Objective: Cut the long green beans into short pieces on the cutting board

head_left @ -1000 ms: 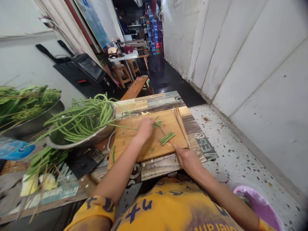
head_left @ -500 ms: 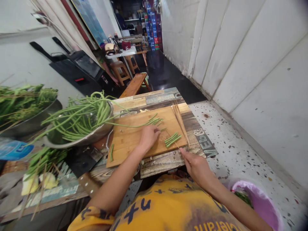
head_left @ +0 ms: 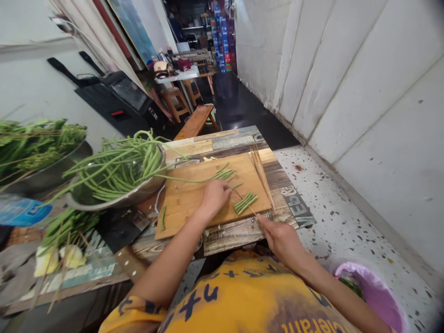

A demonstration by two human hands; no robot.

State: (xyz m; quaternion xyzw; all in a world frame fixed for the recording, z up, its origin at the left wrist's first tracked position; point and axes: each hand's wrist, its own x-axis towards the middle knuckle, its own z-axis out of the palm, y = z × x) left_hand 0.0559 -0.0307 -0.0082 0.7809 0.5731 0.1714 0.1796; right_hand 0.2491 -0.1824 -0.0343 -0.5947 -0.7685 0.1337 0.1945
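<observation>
The near end of a thin wooden skewer (head_left: 252, 210) is gripped between the thumb and fingers of the right hand (head_left: 279, 233). The left hand (head_left: 215, 200) is held low over the cutting board (head_left: 189, 199), fingers drawn together beside the skewer's far end; whether anything is pinched there cannot be told.

Skewer axis: near right to far left, the far end directed at the left fingertips. Cut bean pieces (head_left: 245, 203) are ranged side by side across the skewer, at the board's near right part. Their long axis is laid from near left to far right, roughly square to the skewer.

More cut beans (head_left: 225, 174) are placed farther back on the board, beyond the left hand. Along the board's right edge a bundle of skewers (head_left: 262, 180) is laid, pointing away. A single bean piece (head_left: 163, 216) is seen at the left end.

The board is supported on a table (head_left: 227, 142) with a printed wood-plank pattern. To the left, long beans (head_left: 149, 159) are heaped in a metal bowl (head_left: 120, 204); nearer, a knife (head_left: 129, 262) is set down.

Room: a wooden bench (head_left: 196, 121) is positioned beyond the table, a white panelled wall (head_left: 364, 92) at right, and a pink-lined bin (head_left: 378, 296) on the speckled floor (head_left: 298, 180).
</observation>
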